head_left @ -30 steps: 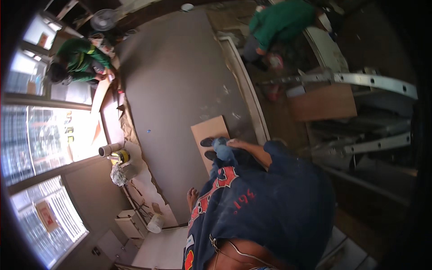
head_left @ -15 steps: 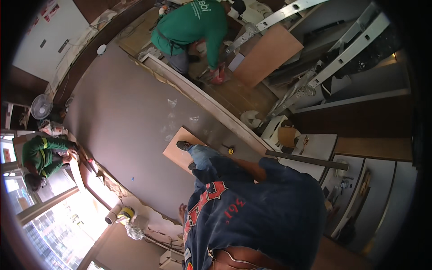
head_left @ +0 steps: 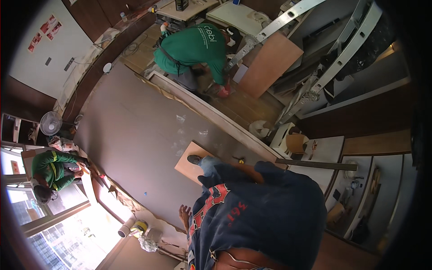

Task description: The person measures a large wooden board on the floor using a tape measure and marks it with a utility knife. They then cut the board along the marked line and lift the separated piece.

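Presently, my left grip (head_left: 185, 214) is observed left of centre in the lower half of the frame, beside the front of my dark blue shirt (head_left: 274, 202). Its fingers stand apart and loosely curled above the grey-brown surface (head_left: 130, 135); contact between the two cannot be confirmed. My right grip is hidden behind the shirt and leg, so I cannot tell whether it is spread or clamped; only the forearm (head_left: 250, 172) is seen, right of centre.

The tan board (head_left: 183, 166) lies flat near the centre of the frame, upon the grey-brown surface, with one dark shoe (head_left: 194, 159) of mine resting on it. Just beside my right forearm sits a small yellow-and-black object (head_left: 241, 160), its kind too small to certify.

Further findings: one co-worker in green (head_left: 191, 49) bends low at upper centre, near a reddish-brown panel (head_left: 270, 63) and a metal ladder (head_left: 344, 53). A second co-worker (head_left: 51, 168), also in green, is noted at the left, below a fan (head_left: 51, 123). Lower left of centre, a cardboard tube (head_left: 126, 227) lies next to a yellow container (head_left: 138, 228). At the top edge, a worktop (head_left: 200, 9) carries a dark can (head_left: 182, 5).
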Demonstrator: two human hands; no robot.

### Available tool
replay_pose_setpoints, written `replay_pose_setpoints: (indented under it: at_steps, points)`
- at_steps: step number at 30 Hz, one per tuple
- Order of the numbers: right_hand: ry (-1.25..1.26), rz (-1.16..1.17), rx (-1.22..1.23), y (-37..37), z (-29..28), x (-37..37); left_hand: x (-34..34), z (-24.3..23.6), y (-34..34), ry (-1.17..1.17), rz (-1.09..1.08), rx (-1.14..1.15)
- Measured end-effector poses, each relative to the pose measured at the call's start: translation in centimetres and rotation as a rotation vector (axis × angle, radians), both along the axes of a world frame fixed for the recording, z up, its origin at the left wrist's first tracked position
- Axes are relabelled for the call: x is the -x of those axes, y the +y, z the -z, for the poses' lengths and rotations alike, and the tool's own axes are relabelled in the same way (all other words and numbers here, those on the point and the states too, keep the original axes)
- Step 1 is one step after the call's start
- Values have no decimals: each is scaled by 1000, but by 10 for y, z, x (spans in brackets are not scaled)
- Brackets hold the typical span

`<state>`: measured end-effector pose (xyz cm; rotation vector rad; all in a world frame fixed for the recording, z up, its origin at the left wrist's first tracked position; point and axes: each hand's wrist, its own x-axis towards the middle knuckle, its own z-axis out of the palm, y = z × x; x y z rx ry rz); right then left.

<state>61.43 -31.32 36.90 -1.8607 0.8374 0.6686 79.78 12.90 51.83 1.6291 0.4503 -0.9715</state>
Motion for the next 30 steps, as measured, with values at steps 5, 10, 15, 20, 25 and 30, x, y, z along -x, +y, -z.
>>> replay_pose_setpoints:
  at_steps: [5, 10, 15, 20, 25, 30]
  points:
    - [-65, 18, -47, 4, 1, -26, 13, 11, -7, 105, 18, -55]
    - [-118, -59, -52, -8, -10, -67, 34, 29, 3, 170, -88, -96]
    - [-212, -135, -55, -19, -11, -99, 33, 39, 2, 171, -180, -88]
    - [-166, -119, -182, -29, -17, -142, -2, 13, -25, 71, -331, -18]
    - [-59, -221, -220, -33, -47, -201, -6, -8, -42, 51, -502, -66]
    - [-98, -331, -336, -36, -5, -246, 63, 36, -35, 83, -721, -67]
